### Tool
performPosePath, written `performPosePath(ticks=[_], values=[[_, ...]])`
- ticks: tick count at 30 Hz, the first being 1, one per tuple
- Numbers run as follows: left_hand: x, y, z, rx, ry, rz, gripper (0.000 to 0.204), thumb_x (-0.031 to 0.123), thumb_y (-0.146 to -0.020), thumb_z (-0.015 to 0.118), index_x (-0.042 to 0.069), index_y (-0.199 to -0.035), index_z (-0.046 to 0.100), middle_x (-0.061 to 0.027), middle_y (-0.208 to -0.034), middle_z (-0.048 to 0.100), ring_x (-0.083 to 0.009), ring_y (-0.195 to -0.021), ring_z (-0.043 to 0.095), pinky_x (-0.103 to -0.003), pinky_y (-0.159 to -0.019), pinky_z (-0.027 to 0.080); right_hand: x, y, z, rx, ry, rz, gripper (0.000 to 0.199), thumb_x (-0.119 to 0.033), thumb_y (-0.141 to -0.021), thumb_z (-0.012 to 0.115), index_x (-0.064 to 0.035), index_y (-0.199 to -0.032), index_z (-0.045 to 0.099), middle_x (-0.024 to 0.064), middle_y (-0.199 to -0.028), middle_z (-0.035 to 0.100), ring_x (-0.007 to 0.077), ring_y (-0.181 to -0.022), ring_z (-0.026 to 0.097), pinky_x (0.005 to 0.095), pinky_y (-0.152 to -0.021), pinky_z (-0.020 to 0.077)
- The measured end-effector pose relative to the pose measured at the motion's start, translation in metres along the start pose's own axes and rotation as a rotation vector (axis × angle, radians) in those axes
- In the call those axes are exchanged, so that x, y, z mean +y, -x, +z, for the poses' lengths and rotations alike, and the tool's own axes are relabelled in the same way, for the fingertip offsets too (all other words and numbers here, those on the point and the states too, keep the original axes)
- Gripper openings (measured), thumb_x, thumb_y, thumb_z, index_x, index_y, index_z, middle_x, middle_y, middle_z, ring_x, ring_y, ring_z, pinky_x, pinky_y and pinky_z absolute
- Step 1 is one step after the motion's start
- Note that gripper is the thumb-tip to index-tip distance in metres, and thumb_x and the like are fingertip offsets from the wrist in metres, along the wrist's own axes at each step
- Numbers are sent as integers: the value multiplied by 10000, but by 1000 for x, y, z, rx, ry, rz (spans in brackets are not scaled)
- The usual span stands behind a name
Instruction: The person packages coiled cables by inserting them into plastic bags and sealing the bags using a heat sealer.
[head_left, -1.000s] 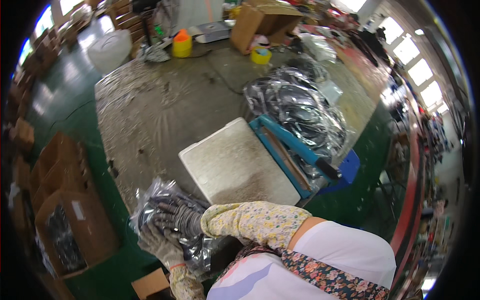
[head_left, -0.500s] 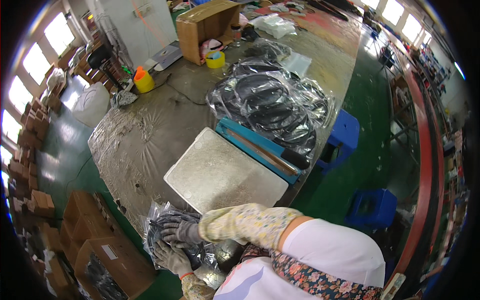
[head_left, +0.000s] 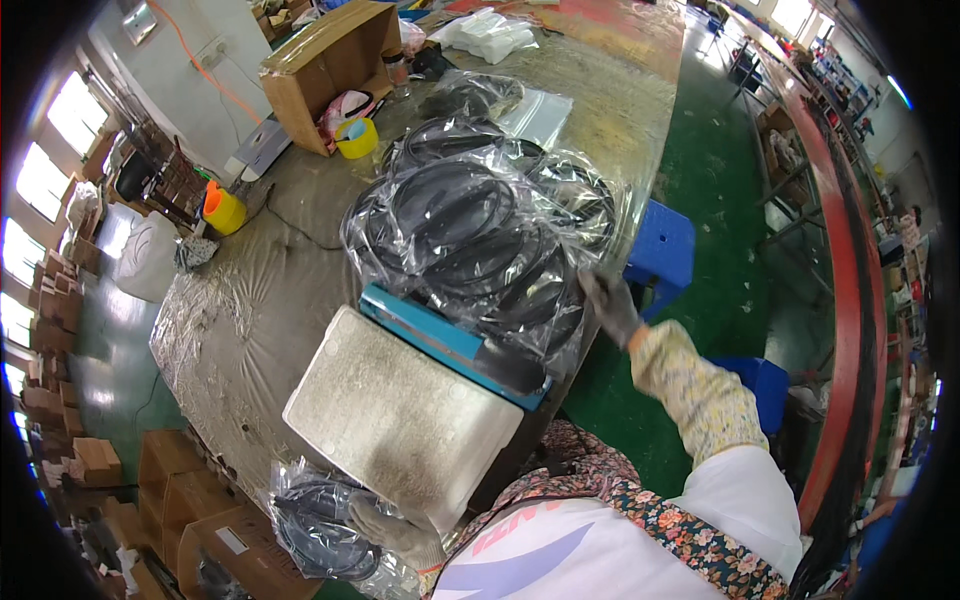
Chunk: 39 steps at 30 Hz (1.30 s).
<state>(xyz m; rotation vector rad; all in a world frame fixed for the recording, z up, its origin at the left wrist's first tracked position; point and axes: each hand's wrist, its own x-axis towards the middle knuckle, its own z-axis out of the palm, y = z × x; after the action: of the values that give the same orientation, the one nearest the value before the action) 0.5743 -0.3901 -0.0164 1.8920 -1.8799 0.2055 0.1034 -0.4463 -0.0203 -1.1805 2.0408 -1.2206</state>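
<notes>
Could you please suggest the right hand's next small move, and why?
Perhaps the right hand should pinch the edge of the pile of bagged coils: it is at that edge, while the left hand is at a separate bagged coil.

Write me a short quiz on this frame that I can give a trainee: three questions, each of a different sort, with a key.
1. Multiple choice: which of the person's hands is at the bagged dark coil in the lower left of the view?
A) the left hand
B) the right hand
C) neither
2. True or false: the teal bag sealer lies between the white foam slab and the large pile of bagged black coils.
3. Fill in: the plastic stools to the right of the table are ____ in colour.

Key: 1. A; 2. True; 3. blue.
</notes>
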Motion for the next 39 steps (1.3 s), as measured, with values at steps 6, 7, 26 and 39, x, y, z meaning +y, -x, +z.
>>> performPosePath(ticks=[6, 7, 26, 39], values=[[81, -38, -5, -133, -45, 79, 623, 361, -944, 548, -87, -1347, 389, -272, -1325, 476, -459, -1223, 459, -603, -1078, 269, 63, -191, -14, -226, 57, 19, 395, -348, -924, 633, -46, -1179, 657, 47, -949, 682, 135, -834, 577, 299, -789, 471], [88, -40, -3, -154, -62, 84, 616, 354, -943, 552, -87, -1344, 394, -266, -1321, 483, -460, -1213, 466, -609, -1077, 264, 69, -204, -11, -240, 43, 21, 395, -348, -924, 633, -46, -1179, 657, 47, -949, 682, 135, -834, 577, 299, -789, 471], [67, -31, -20, -119, 133, 3, 450, 223, -911, 572, -26, -1281, 515, -197, -1235, 578, -402, -1164, 502, -524, -1096, 282, -133, -182, 12, -368, -429, -322, 223, -196, -963, 576, -30, -1103, 630, 3, -1007, 650, 99, -954, 578, 260, -823, 474], [18, -101, -51, -139, 638, -6, 566, 154, -884, 652, -32, -1373, 437, -186, -1211, 609, -238, -1081, 596, -345, -930, 465, -380, -48, 37, -289, 43, -1417, 196, -178, -793, 714, -59, -772, 560, -13, -692, 582, 98, -666, 555, 267, -589, 431]])
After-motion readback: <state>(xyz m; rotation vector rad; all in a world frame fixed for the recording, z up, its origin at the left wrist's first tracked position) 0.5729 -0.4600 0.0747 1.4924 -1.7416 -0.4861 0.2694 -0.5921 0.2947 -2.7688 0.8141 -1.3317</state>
